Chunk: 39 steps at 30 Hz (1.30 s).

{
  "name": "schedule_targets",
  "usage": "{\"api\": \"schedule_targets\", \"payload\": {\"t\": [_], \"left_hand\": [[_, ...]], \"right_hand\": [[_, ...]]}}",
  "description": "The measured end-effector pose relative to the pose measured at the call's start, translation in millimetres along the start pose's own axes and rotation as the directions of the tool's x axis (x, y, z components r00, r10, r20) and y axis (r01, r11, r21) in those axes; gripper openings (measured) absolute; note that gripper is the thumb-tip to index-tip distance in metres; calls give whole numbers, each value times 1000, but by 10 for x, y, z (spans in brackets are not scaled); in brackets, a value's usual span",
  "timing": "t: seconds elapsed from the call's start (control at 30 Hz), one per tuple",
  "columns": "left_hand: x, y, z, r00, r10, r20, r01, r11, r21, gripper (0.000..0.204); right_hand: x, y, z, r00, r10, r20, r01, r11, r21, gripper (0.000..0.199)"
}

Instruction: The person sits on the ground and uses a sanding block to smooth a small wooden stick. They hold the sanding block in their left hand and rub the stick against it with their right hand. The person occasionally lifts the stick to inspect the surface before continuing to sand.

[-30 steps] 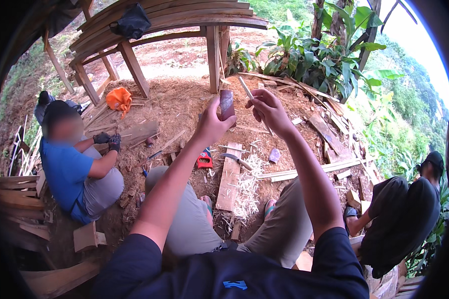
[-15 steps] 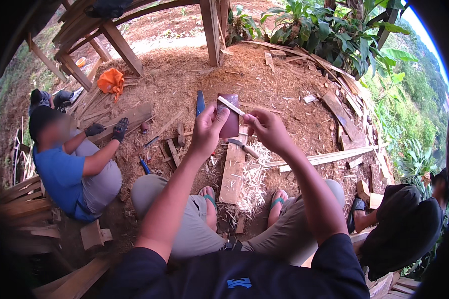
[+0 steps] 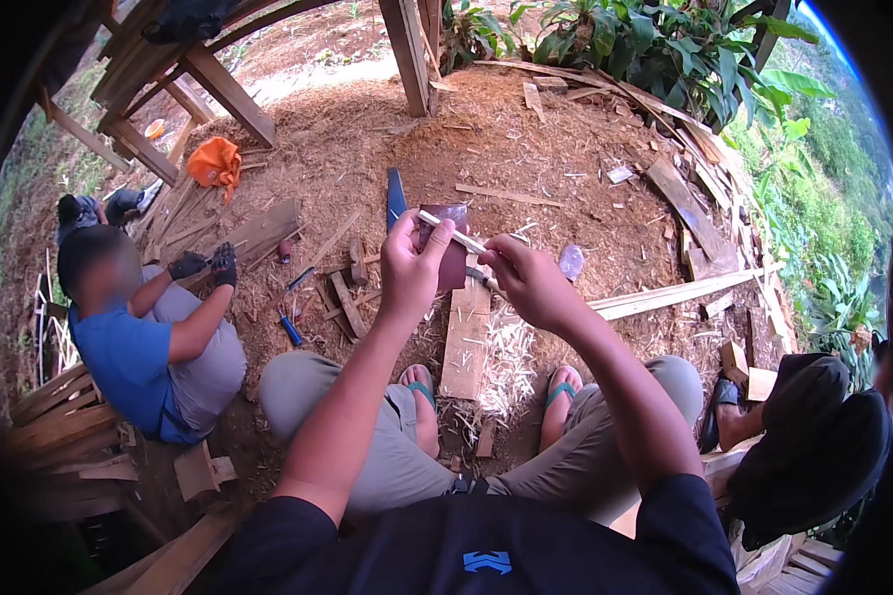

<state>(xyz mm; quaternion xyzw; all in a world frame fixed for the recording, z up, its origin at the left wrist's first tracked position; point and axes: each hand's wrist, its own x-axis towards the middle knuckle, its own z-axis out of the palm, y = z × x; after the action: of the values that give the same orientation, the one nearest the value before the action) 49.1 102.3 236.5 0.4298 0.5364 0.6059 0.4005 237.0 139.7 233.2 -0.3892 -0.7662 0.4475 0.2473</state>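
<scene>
My left hand point(image 3: 413, 266) is closed, pinching a thin pale wooden stick point(image 3: 450, 229) between thumb and fingers. A maroon rectangular sheet point(image 3: 452, 270), which looks like sandpaper, lies under the stick and against the fingers of that hand. My right hand point(image 3: 528, 284) pinches the stick's right end, so it slants down to the right across the sheet. Below the hands, a knife point(image 3: 483, 277) shows in part near a flat board point(image 3: 465, 342) on the ground; my right hand covers some of it.
Wood shavings point(image 3: 511, 362) lie between my feet. A blue blade-like tool point(image 3: 396, 196) is just beyond my left hand. At left sits a person in a blue shirt point(image 3: 129, 342) with gloved hands; another person's dark-clothed leg point(image 3: 814, 466) is at right. Long planks point(image 3: 680, 291) lie to the right.
The stick and sheet have shifted slightly left and down in view with both hands. More of the stick shows between my hands. A pale purplish object now shows beyond my right hand.
</scene>
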Motion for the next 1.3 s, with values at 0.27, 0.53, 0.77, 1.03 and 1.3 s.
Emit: {"api": "schedule_targets", "payload": {"t": [0.27,0.53,0.77,1.03,1.3], "left_hand": [[-27,-18,-76,999,-24,31,23,999,32,18],[-83,26,-33,999,-7,40,3,993,114,22],[-118,-165,-3,996,-16,84,-1,981,194,23],[-68,-199,-12,997,-74,10,71,984,164,36],[-107,-298,17,971,161,-180,-61,885,461,47]], "right_hand": [[10,31,-37,1000,-14,11,15,999,-45,21],[3,44,-96,996,-55,64,50,995,88,32],[11,27,-11,1000,-23,-22,27,965,263,43],[23,74,61,999,37,-19,-28,931,365,29],[73,162,221,971,169,-171,-49,837,546,30]]}}
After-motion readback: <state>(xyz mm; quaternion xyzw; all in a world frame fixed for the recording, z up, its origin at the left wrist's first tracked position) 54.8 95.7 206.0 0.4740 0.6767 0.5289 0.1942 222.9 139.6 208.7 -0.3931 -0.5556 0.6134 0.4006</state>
